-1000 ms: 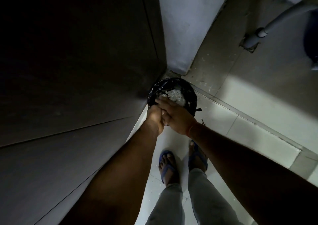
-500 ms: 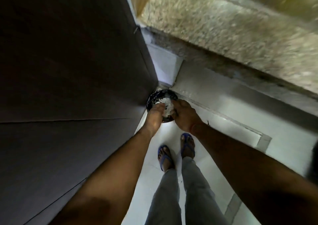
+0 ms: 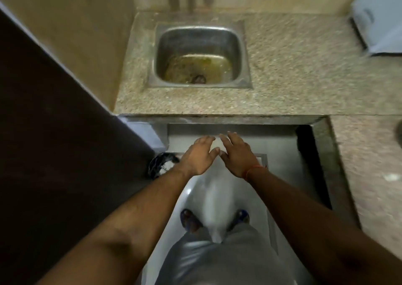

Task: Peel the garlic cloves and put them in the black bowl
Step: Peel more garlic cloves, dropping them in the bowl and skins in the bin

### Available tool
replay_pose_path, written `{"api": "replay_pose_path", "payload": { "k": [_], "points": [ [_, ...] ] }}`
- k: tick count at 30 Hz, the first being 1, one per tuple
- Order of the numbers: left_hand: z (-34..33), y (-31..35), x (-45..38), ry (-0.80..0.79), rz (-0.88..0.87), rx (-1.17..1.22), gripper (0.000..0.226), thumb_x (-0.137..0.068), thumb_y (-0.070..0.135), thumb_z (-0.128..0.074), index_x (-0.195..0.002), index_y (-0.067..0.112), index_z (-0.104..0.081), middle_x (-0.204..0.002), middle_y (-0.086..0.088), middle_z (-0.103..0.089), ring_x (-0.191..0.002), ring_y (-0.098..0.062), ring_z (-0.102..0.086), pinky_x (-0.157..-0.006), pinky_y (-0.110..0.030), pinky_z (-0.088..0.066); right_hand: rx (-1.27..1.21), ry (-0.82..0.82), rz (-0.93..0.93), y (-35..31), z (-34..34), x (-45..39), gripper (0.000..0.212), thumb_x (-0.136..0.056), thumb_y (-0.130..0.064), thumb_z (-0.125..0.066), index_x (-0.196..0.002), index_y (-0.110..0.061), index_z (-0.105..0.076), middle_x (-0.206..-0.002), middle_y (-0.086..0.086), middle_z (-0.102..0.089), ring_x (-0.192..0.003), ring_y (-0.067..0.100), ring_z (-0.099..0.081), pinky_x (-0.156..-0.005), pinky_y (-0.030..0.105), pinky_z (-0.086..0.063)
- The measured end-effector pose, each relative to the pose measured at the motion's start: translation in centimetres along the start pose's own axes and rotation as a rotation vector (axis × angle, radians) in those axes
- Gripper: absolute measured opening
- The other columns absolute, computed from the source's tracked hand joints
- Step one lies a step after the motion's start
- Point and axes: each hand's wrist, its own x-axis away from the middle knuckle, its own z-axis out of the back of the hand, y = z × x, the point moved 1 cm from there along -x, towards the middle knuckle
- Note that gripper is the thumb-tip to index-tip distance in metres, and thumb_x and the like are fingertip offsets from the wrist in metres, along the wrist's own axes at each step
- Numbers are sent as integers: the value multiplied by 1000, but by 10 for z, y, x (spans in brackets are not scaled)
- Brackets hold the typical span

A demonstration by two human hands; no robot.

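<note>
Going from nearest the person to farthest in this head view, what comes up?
Grey trousers → blue sandals → left hand and right hand side by side → speckled stone counter → steel sink.

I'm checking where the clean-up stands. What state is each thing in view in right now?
left hand: open, fingers spread, holding nothing.
right hand: open, fingers spread, holding nothing.
black bin: on the floor at the left, white scraps inside.
sink: stained basin, dark debris at the drain.
countertop: speckled stone, blurred.
</note>
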Motion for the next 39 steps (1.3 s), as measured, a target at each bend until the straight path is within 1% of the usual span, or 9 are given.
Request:
{"api": "replay_pose_path", "payload": {
  "k": [8,19,23,25,28,30,33,35,39],
  "points": [
    [-51,176,-64,-149,-369,-163,68,-105,56,-35,-155,11,-38,-161,-15,-39,-150,-30,-34,-122,-45,-30,-15,251,-298,137,84,102,66,-104,-37,-48,-162,-21,-22,-168,10,-20,-156,30,-15,-121,50,-27],
    [-200,386,-83,-345,-609,-290,58,-105,52,-39,-147,12,-46,-143,-15,-54,-131,-31,-50,-111,-37,-41,-106,317,-612,320,107,263,63,-96,-25,-55,-156,-20,-36,-162,11,-32,-147,32,-33,-119,41,-30],
    [-252,421,-87,-464,-614,-354,70,-90,58,-48,-145,14,-46,-136,-14,-57,-124,-32,-55,-105,-40,-48,-174,315,-703,365,96,311,55,-89,-11,-61,-143,-20,-55,-135,9,-53,-125,31,-55,-106,34,-46],
    [-275,436,-87,-523,-596,-406,67,-89,47,-58,-143,9,-51,-134,-18,-59,-122,-34,-56,-105,-39,-48,-178,286,-782,388,87,333,55,-85,-3,-62,-138,-20,-61,-129,7,-56,-120,30,-59,-103,34,-50],
    [-300,446,-89,-604,-587,-535,61,-81,37,-50,-120,-8,-63,-119,-27,-63,-111,-40,-61,-97,-41,-52,-190,255,-875,412,75,354,59,-83,8,-55,-133,-21,-67,-127,9,-61,-115,32,-64,-102,39,-54],
    [-306,451,-89,-628,-543,-573,48,-84,32,-52,-111,-6,-64,-108,-24,-65,-98,-37,-64,-87,-41,-56,-209,269,-895,421,66,358,60,-83,12,-55,-130,-21,-70,-126,10,-65,-113,31,-66,-103,38,-54],
    [-307,457,-87,-621,-556,-595,28,-89,26,-57,-95,-1,-64,-95,-20,-65,-91,-35,-62,-86,-39,-55,-230,312,-921,431,58,356,48,-84,11,-54,-118,-14,-76,-117,12,-69,-108,31,-69,-99,38,-56],
    [-309,456,-92,-626,-571,-601,35,-81,27,-55,-97,-2,-64,-91,-20,-63,-91,-35,-61,-88,-39,-54,-248,312,-960,432,56,356,36,-85,7,-53,-105,-10,-77,-107,13,-70,-100,31,-70,-92,38,-59],
    [-307,458,-109,-550,-551,-555,19,-76,25,-54,-86,12,-62,-84,-6,-63,-78,-27,-65,-63,-33,-50,-272,279,-961,429,64,353,14,-89,-4,-59,-86,-12,-70,-93,9,-66,-88,26,-66,-81,35,-57]
  ]
}}
